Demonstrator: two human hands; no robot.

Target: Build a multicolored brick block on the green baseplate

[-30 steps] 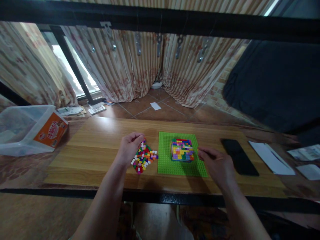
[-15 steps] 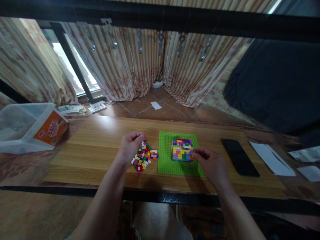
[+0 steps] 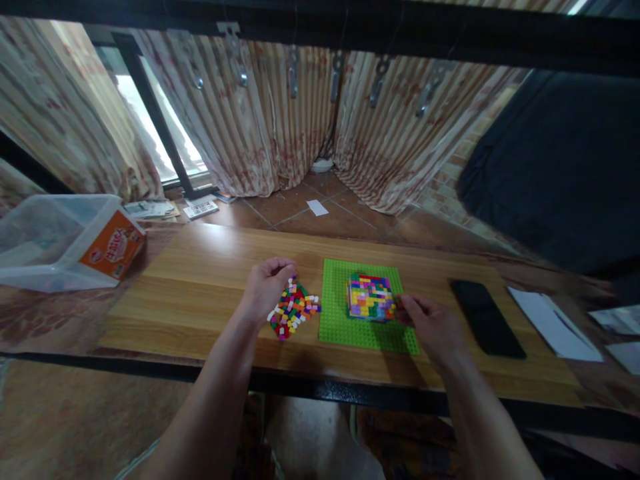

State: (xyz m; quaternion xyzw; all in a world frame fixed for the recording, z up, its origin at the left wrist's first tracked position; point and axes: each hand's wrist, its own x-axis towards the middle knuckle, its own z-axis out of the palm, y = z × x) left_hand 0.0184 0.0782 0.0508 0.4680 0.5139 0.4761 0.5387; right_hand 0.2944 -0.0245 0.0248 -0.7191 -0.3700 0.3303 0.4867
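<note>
A many-coloured block built of small toy bricks (image 3: pixel 370 298) sits on a green studded baseplate (image 3: pixel 334 330). My right hand (image 3: pixel 434 327) is at the block's right side, its thumb and fingers pinched together; whether they touch the block or hold a brick is too small to tell. To the left of the baseplate lies a loose pile of small coloured bricks (image 3: pixel 295 308). My left hand (image 3: pixel 267 287) hovers at the pile's upper left edge, fingers closed in a pinch, and what is between them is hidden.
A black phone (image 3: pixel 487 319) and white paper (image 3: pixel 555 323) lie on the right of the wooden table (image 3: pixel 190 293). At the far left stands a clear plastic bin (image 3: pixel 60 243) with an orange label. Metal hooks (image 3: pixel 377 83) hang from a dark bar (image 3: pixel 320 33) ahead.
The camera view has shifted slightly, moving the scene a little to the right. My right fingers have drawn slightly away from the block's right edge. My left hand stays pinched by the pile.
</note>
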